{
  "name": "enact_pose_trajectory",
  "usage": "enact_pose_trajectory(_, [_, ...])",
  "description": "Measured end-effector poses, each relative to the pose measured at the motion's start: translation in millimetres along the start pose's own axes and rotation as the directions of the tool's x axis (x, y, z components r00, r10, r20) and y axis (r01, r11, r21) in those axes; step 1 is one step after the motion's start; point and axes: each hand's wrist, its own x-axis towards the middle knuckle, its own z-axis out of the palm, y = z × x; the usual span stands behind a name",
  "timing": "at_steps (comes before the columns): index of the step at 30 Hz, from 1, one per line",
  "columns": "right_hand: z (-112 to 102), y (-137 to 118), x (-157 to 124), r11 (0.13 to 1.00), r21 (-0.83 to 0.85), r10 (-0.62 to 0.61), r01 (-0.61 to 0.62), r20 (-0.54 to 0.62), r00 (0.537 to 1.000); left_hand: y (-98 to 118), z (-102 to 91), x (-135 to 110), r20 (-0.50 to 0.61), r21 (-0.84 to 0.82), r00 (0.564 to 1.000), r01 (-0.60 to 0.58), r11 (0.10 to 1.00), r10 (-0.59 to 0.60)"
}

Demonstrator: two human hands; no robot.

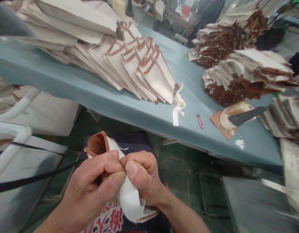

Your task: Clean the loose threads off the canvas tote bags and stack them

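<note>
Low in the middle of the head view, both my hands pinch one small cloth piece [130, 197], white fabric with a brown leather-like part [97, 144] sticking up at its top left. My left hand [91, 186] is closed on the piece from the left, thumb pressed to the white cloth. My right hand [144, 173] is closed on it from the right, thumb against my left thumb. The piece sits over my lap, in front of the blue-grey table [130, 106].
On the table lie fanned stacks of cream bags with brown handles [137, 64], more piles at the right [246, 74], a white strip [178, 105], a pink cutter [200, 120] and a dark-handled tool [246, 116]. White bins [23, 136] stand at the left.
</note>
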Motion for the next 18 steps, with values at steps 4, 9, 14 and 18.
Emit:
enact_pose_trajectory(4, [-0.6, 1.7, 0.1, 0.997, 0.021, 0.068, -0.068, 0.026, 0.997, -7.8, 1.1, 7.8, -0.048, -0.004, 0.984, -0.174, 0.985, 0.174])
enact_pose_trajectory(9, [-26.9, -22.0, 5.6, 0.891, -0.431, -0.043, 0.142, 0.23, 0.972, -11.0, -11.5, 8.6, -0.021, 0.056, 0.979, -0.199, 0.978, 0.201])
enact_pose_trajectory(14, [-44.0, -38.5, 15.1, 0.586, -0.65, -0.269, 0.484, 0.408, 0.873, -11.3, -32.0, 6.3, 0.166, 0.053, 0.986, -0.006, 0.999, -0.003])
enact_pose_trajectory(18, [-43.3, -43.5, 20.8, 0.514, -0.654, -0.297, 0.555, 0.472, 0.83, -3.3, -41.7, 14.7, 0.256, 0.077, 0.964, 0.057, 0.995, -0.075])
